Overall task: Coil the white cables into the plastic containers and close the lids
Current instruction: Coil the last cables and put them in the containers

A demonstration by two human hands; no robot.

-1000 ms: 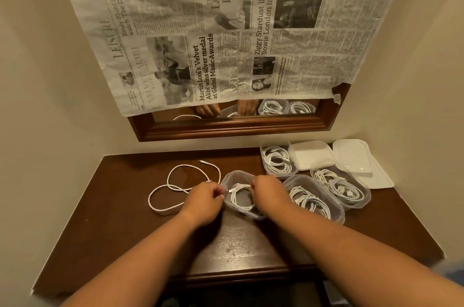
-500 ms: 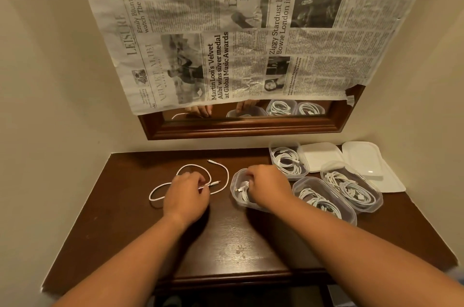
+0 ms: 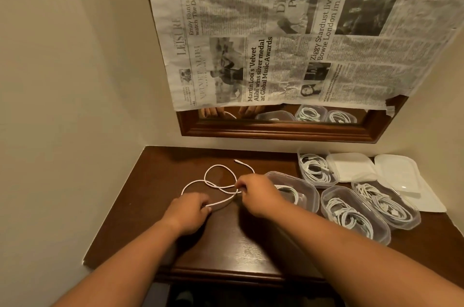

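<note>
The right hand point(image 3: 259, 194) has left the nearest container point(image 3: 308, 193) and now pinches the loose white cable point(image 3: 223, 201), which the left hand point(image 3: 189, 212) also grips, so coiling it looks about to start.

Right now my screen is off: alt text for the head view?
Left hand and right hand pinch a loose white cable on a dark table. Right of them, four open containers hold coiled cables; lids lie behind.

White cable point(image 3: 221, 184); dark brown table point(image 3: 251, 251).
</note>
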